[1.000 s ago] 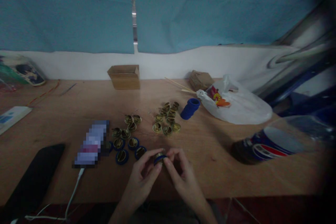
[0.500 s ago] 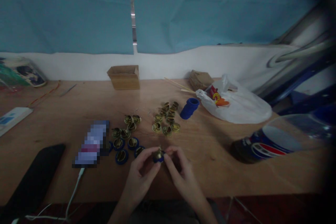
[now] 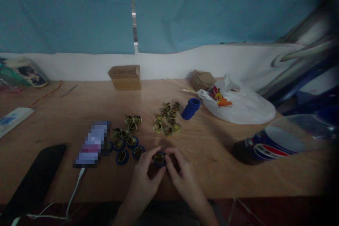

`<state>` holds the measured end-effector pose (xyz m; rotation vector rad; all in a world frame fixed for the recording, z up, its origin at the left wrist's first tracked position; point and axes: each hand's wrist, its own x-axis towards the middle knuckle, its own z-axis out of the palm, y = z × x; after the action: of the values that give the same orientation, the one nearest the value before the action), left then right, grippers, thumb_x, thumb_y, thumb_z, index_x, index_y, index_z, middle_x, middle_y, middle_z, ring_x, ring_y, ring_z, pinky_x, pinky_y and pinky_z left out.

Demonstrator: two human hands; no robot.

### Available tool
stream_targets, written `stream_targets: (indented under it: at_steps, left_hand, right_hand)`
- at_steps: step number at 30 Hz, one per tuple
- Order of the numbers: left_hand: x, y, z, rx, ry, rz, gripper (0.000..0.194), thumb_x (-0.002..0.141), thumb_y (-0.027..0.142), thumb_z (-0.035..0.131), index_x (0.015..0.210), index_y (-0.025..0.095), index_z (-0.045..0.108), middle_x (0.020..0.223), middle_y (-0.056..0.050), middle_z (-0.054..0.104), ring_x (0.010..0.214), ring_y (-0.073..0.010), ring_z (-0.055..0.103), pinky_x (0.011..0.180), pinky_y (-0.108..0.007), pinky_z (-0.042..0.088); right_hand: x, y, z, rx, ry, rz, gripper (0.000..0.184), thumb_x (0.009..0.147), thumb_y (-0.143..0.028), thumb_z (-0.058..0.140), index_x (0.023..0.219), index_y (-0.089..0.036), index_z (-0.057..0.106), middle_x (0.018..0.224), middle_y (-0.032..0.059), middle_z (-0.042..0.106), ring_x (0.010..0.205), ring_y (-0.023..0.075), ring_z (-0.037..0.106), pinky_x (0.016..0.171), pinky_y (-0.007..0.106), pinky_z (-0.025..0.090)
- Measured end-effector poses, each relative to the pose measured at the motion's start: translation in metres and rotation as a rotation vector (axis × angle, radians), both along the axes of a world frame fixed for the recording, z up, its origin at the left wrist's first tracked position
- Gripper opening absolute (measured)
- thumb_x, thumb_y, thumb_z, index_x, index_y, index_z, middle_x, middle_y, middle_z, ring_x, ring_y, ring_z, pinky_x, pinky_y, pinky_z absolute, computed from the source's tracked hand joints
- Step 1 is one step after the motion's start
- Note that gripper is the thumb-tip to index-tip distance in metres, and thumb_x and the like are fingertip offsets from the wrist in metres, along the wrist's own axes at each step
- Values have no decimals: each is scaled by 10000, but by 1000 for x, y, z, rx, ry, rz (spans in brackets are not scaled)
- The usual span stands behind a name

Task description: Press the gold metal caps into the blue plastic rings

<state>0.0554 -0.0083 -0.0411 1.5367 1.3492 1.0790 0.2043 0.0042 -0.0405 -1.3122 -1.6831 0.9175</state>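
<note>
Holding blue-rimmed disc point(image 3: 159, 159), both hands point(image 3: 144, 178) point(image 3: 185, 176), fingers slightly parted

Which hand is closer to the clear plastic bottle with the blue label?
Right. The right hand is left of the bottle, apart from it; the left hand is farther left.

Brown wooden surface point(image 3: 225, 183) looks smooth and pretty matt tbh. Round gold-coloured metal pieces point(image 3: 176, 128) have a brassy shine, stacked blue rings point(image 3: 189, 110) look like matt plastic, white plastic bag point(image 3: 249, 109) crinkly, open-topped brown cardboard box point(image 3: 127, 82) dull.
</note>
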Motion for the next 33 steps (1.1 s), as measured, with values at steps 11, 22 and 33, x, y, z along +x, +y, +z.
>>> stream_targets:
  at_steps: [11, 22, 33]
  left_hand:
    - [10, -5, -4, 178, 223, 55, 597, 873, 128, 518, 1418, 248, 308, 1419, -130, 469, 1327, -263, 436, 1072, -508, 387]
    - [3, 17, 4, 260, 478, -81, 252, 888, 104, 471, 1092, 218, 565, 1055, -81, 658, 1030, -269, 600, 935, -513, 475]
    - [-18, 15, -8, 341, 503, -9, 329, 763, -4, 450, 973, 221, 568, 1144, -72, 600, 1253, -273, 486, 1096, -561, 364]
  right_hand:
    - [-2, 0, 1, 45, -8, -70, 111, 940, -200, 463, 1006, -222, 549, 984, 56, 624, 945, 203, 607, 840, 338, 481]
    - [4, -3, -1, 8, 117, -253, 125, 943, -296, 477, 971, -212, 564, 924, 58, 664, 865, 199, 650, 743, 299, 511]
    - [15, 22, 16, 17, -229, -129, 247, 920, -241, 431, 1146, -186, 514, 882, 81, 706, 758, 232, 690, 687, 350, 510]
